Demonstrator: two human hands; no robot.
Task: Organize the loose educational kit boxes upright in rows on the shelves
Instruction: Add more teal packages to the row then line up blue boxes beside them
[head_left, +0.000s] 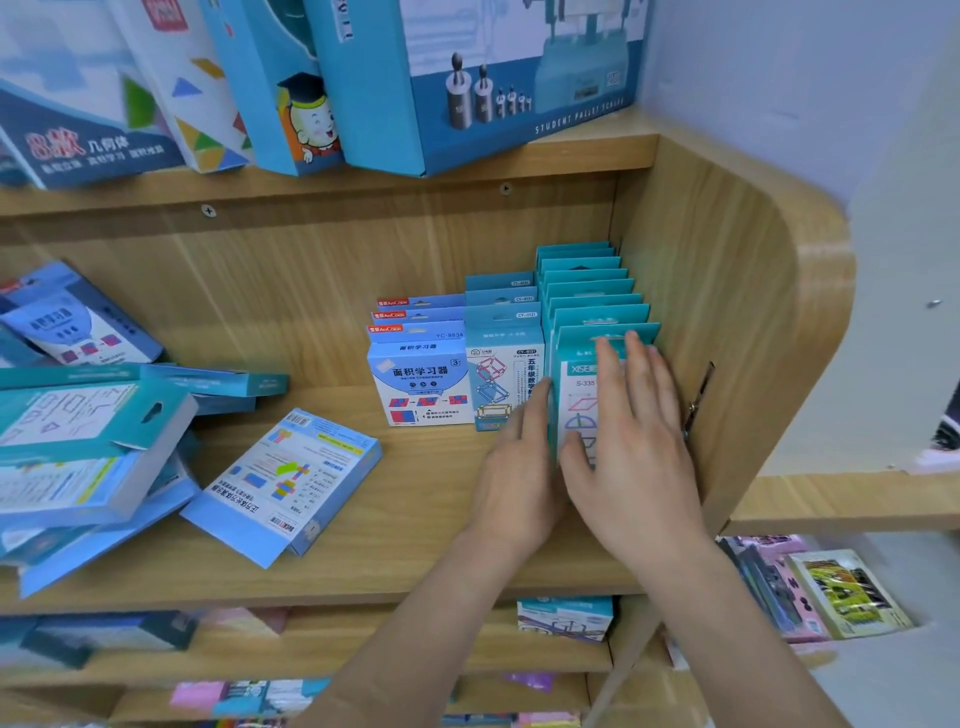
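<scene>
The left hand (513, 467) and right hand (634, 452) are shown bare; the forearms (737, 623) are left uncovered by any sleeve.

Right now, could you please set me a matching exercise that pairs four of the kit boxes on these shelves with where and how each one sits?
Things
1. S-335 box
2. YC-8834 box
3. blue box with its barcode side up
4. student pallet scales box

States
A. lies flat on the middle shelf, apart from the rows
B. stands on the upper shelf
C. upright at the front of the leftmost row, untouched
D. upright at the front of the row beside the side panel, with the left hand and right hand on it

Pairs: 1-D, 2-C, 3-A, 4-B
</scene>
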